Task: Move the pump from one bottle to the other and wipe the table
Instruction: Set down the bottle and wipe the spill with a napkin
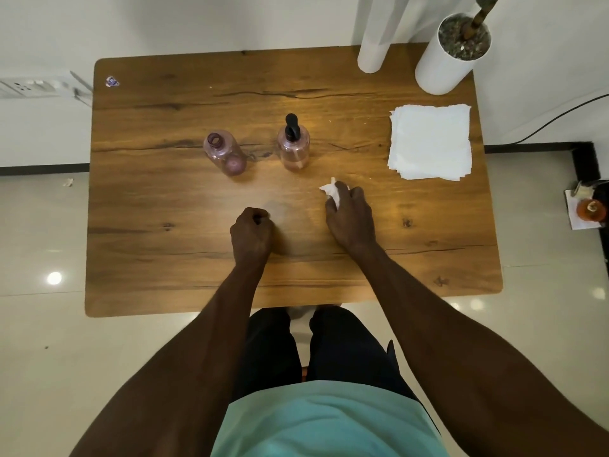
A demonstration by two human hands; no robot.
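Note:
Two clear pinkish bottles stand upright mid-table. The left bottle [224, 153] has an open neck with no pump. The right bottle [293, 150] carries the black pump [291, 125]. My right hand [351, 219] presses a crumpled white tissue [332, 190] onto the wooden table [164, 252], just in front and to the right of the right bottle. My left hand [252, 234] rests on the table as a closed fist with nothing visible in it, in front of the gap between the bottles. A faint dull smear [280, 209] lies between my hands.
A stack of white tissues [430, 141] lies at the right of the table. A white planter [449, 54] and a white cylinder [374, 44] stand at the far right corner. A small sticker [112, 81] sits at the far left corner.

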